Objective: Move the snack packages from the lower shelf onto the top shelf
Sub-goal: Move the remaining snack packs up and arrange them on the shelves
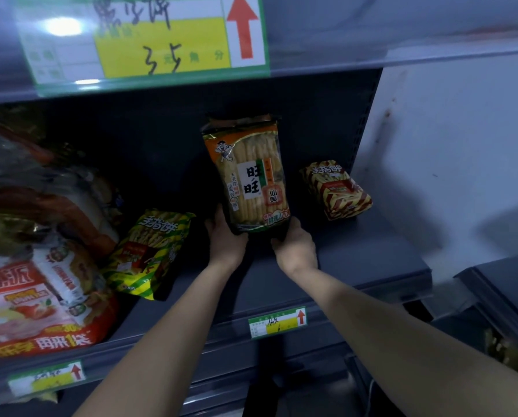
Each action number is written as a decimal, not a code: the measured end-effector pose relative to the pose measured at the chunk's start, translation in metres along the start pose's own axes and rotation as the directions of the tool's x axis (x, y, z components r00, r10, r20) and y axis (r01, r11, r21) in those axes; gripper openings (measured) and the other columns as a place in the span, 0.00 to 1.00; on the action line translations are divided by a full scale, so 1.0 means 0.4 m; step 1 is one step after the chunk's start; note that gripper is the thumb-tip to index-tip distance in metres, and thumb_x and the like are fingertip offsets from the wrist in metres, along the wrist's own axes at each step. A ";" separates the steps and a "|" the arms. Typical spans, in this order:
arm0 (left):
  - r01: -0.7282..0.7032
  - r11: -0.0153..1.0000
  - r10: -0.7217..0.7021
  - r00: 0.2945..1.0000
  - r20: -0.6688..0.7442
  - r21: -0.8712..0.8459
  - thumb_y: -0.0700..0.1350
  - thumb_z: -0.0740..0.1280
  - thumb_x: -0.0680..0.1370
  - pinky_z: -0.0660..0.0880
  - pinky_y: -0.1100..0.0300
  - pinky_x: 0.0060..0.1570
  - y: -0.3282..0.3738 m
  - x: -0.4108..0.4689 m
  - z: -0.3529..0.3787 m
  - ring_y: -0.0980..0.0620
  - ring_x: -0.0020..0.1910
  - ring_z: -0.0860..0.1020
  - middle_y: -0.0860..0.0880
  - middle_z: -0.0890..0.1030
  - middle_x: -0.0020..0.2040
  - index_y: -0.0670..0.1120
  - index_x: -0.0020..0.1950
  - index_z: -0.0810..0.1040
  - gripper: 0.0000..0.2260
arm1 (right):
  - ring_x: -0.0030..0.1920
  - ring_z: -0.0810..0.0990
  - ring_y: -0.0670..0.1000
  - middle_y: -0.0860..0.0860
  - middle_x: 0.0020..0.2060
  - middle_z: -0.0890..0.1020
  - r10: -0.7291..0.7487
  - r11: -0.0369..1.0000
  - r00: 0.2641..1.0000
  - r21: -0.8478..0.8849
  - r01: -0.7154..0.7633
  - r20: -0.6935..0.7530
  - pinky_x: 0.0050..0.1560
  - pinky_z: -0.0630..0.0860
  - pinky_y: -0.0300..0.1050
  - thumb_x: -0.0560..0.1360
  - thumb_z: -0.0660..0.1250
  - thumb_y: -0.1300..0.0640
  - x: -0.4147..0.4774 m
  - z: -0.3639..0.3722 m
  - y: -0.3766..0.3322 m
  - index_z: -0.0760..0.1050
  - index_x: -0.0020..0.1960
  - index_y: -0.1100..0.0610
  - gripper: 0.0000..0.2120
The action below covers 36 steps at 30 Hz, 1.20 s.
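An orange and yellow rice cracker package (247, 176) stands upright above the dark grey shelf (357, 260). My left hand (224, 239) grips its bottom left corner and my right hand (295, 246) grips its bottom right corner. A green and yellow striped snack bag (151, 251) leans on the shelf to the left. A red and yellow striped snack bag (337, 189) lies at the back right of the same shelf. The upper shelf edge (432, 55) runs across the top of the view, and its surface is hidden.
Large red and white snack bags (38, 296) fill the left end of the shelf. Price labels (277, 322) with red arrows hang on the shelf fronts, and a big label (149, 40) hangs on the upper edge. A white wall (462, 145) stands on the right.
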<state>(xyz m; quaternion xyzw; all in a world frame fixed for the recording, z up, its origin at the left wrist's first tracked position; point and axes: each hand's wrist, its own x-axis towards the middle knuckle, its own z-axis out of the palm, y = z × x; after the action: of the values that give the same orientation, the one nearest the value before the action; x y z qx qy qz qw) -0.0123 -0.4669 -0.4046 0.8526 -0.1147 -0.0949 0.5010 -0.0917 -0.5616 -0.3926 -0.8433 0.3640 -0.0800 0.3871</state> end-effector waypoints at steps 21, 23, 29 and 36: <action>0.099 0.979 -0.084 0.992 0.091 -0.177 0.34 0.67 0.75 0.69 0.55 0.66 0.021 -0.079 -0.024 0.47 0.70 0.68 0.45 0.67 0.72 0.46 0.77 0.53 0.34 | 0.56 0.78 0.62 0.60 0.57 0.79 0.032 0.995 0.996 0.093 -0.040 0.088 0.51 0.76 0.50 0.76 0.65 0.60 -0.061 -0.050 0.017 0.62 0.66 0.60 0.22; 0.111 0.978 -0.095 0.991 0.098 -0.178 0.35 0.67 0.75 0.68 0.53 0.67 0.027 -0.084 -0.026 0.47 0.70 0.68 0.45 0.67 0.73 0.46 0.77 0.54 0.34 | 0.56 0.78 0.62 0.60 0.56 0.79 0.045 0.995 0.995 0.083 -0.052 0.089 0.51 0.76 0.51 0.76 0.65 0.60 -0.064 -0.055 0.018 0.61 0.67 0.60 0.22; 0.115 0.976 -0.101 0.991 0.084 -0.187 0.35 0.66 0.76 0.68 0.52 0.67 0.041 -0.093 -0.029 0.47 0.70 0.68 0.45 0.68 0.71 0.45 0.76 0.56 0.31 | 0.55 0.79 0.63 0.60 0.55 0.79 0.064 0.998 0.994 -0.017 -0.063 0.085 0.50 0.76 0.51 0.76 0.65 0.59 -0.077 -0.067 0.020 0.58 0.71 0.60 0.26; 0.066 0.990 -0.057 0.995 0.077 -0.128 0.39 0.68 0.76 0.68 0.50 0.67 0.040 -0.129 -0.032 0.48 0.69 0.68 0.46 0.69 0.71 0.47 0.75 0.59 0.31 | 0.54 0.79 0.62 0.60 0.54 0.80 0.043 0.998 0.995 -0.049 -0.039 0.089 0.49 0.76 0.51 0.76 0.65 0.59 -0.108 -0.073 0.025 0.61 0.68 0.60 0.23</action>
<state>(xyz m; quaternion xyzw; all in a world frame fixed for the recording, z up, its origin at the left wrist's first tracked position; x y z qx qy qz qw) -0.0599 -0.4488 -0.3818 0.8171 -0.1002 -0.1489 0.5478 -0.1404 -0.5542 -0.3734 -0.8474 0.3652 -0.0255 0.3846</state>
